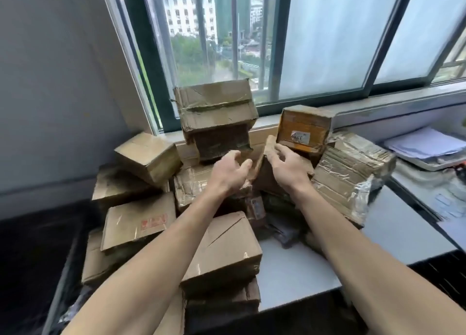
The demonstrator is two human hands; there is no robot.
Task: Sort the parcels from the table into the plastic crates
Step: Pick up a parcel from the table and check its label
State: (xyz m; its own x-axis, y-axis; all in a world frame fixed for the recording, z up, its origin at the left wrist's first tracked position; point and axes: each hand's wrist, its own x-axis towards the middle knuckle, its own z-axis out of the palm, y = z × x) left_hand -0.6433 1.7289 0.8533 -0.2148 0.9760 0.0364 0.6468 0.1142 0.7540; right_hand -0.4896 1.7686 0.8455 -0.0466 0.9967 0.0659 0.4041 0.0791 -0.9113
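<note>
Head view — right hand (287, 164) on parcel (268, 180)

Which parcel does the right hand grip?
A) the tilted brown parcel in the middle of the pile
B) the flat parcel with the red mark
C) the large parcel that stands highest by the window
A: the right hand curls over the upper edge of the tilted brown parcel in the middle of the pile.

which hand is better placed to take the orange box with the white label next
Right. The right hand, gripping the tilted parcel, sits just below the orange box; the left hand is open, on that parcel's far side.
</note>
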